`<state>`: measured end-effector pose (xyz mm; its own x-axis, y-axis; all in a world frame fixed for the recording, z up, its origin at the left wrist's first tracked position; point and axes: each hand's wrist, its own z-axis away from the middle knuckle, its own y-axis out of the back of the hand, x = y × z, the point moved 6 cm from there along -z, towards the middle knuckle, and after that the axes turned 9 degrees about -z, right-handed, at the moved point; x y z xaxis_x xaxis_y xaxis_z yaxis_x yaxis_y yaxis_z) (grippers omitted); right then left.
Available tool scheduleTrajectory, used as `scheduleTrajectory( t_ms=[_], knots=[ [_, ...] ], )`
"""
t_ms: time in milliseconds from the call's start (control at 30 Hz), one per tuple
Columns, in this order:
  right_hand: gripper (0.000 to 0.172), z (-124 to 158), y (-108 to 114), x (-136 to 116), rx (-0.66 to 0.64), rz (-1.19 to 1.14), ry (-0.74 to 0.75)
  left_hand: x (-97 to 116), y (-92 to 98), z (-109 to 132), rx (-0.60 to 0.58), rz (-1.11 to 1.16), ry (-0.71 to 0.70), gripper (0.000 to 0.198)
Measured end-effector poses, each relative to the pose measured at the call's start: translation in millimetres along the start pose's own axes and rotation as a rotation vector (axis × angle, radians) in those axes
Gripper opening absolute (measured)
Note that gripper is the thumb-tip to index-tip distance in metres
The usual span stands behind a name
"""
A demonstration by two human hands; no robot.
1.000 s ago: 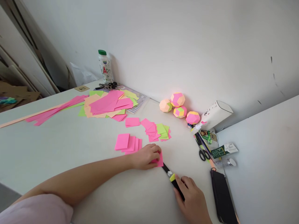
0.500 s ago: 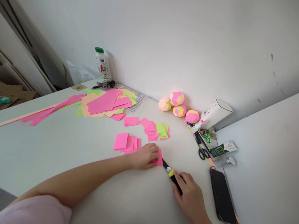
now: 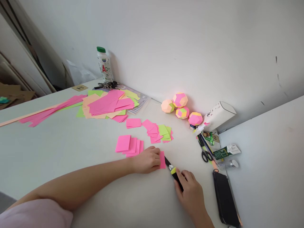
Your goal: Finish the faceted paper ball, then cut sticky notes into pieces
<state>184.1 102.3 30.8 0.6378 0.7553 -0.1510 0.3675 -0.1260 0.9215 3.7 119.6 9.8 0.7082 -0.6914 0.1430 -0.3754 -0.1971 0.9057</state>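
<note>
A pink piece of paper [image 3: 162,160] lies on the table under the curled fingers of my left hand [image 3: 147,160], its right part showing. My right hand [image 3: 191,191] is wrapped round the black and yellow handle of a utility knife [image 3: 174,171]. The knife's dark blade points up and left, with its tip at the paper's right edge; I cannot tell whether it is inside a fold. Left of my left hand sits a fanned stack of folded pink papers [image 3: 123,143]. Beyond it lie small pink pieces [image 3: 152,128] and green pieces [image 3: 164,131].
Larger coloured sheets [image 3: 104,104] and long paper strips [image 3: 53,110] spread over the far left, near a bottle [image 3: 104,66] and keys [image 3: 108,85]. Several faceted paper balls [image 3: 181,112] rest by the wall. At right are scissors [image 3: 207,155], a small jar [image 3: 231,164] and a black phone [image 3: 225,198].
My right hand and the knife have moved slightly up and left. The fingers of my left hand have curled in a little, uncovering more of the pink paper's right part.
</note>
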Motion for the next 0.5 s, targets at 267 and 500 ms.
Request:
scheduleTrajectory(
  t_ms=[267, 500],
  knots=[
    [0.035, -7, -6, 1, -0.013, 0.032, -0.023, 3, -3.5, 0, -0.013, -0.013, -0.031, 0.037],
    [0.035, -11, -9, 2, -0.010, 0.040, -0.020, 3, -4.0, 0, -0.027, 0.040, -0.015, 0.032]
  ],
)
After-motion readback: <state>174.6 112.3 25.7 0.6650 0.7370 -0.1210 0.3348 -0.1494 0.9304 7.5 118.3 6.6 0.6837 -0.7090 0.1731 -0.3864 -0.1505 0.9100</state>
